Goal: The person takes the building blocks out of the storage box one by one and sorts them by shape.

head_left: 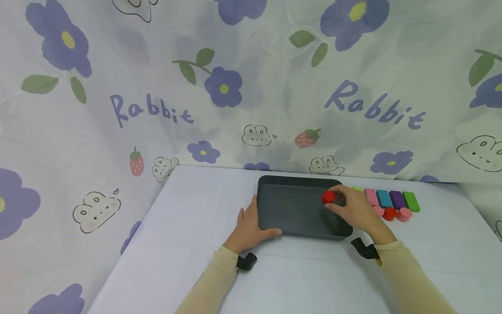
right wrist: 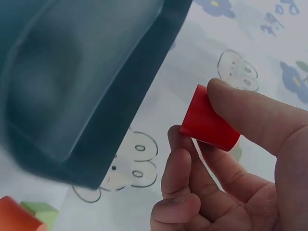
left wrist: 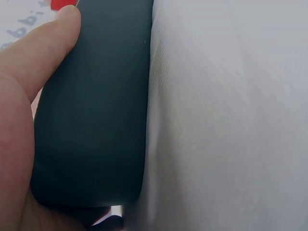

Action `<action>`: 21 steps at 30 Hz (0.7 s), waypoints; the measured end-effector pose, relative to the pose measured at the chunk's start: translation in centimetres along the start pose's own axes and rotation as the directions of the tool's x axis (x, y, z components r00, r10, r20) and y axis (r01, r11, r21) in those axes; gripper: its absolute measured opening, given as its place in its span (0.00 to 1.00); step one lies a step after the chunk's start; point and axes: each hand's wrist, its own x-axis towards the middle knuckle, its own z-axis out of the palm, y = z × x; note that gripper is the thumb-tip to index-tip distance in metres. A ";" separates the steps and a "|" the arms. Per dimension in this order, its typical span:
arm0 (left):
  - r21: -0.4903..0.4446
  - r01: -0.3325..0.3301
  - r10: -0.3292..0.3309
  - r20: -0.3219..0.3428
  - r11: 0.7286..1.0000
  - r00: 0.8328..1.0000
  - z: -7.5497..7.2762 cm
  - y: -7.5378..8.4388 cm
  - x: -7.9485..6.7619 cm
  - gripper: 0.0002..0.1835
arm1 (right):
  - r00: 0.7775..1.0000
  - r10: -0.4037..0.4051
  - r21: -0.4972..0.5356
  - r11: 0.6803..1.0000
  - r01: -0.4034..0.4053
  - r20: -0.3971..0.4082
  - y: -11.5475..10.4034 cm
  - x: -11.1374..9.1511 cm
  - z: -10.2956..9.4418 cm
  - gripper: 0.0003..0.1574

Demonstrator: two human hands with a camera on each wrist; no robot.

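A dark grey rectangular tray (head_left: 302, 213) lies on the white table. At its front left corner my left hand (head_left: 248, 229) touches it, fingers straight along the left side and thumb stretched along the front edge. In the left wrist view the thumb (left wrist: 43, 53) lies against the tray's wall (left wrist: 96, 110). My right hand (head_left: 354, 209) holds a red cylindrical block (head_left: 328, 197) above the tray's right part. The right wrist view shows this red block (right wrist: 209, 120) pinched between thumb and fingers, near the tray's rim (right wrist: 130, 96).
Right of the tray stand pink (head_left: 371, 197), blue (head_left: 384, 199), purple (head_left: 398, 200) and green (head_left: 411, 202) rectangular blocks in a row. Before them are a red cylinder (head_left: 390, 213) and pink cylinders (head_left: 404, 214). A printed curtain (head_left: 274, 87) hangs behind the table.
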 end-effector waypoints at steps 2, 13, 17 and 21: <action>0.001 0.002 -0.002 0.001 1.000 1.000 0.0 0.0 0.0 0.70 | 1.000 0.014 0.013 1.000 -0.014 0.004 0.2 -0.3 -0.2 0.24; -0.014 0.002 -0.002 0.002 1.000 1.000 0.0 0.2 -0.1 0.70 | 0.995 0.095 -0.011 0.995 -0.095 -0.020 1.6 -2.1 -1.7 0.27; -0.012 0.000 0.000 -0.002 1.000 1.000 -0.1 0.2 -0.1 0.70 | 0.992 0.126 -0.019 0.992 -0.127 -0.018 2.5 -2.8 -2.1 0.30; -0.012 0.001 -0.001 0.003 1.000 1.000 -0.1 0.1 -0.1 0.70 | 0.992 0.116 -0.036 0.992 -0.118 -0.047 3.4 -3.4 -2.5 0.31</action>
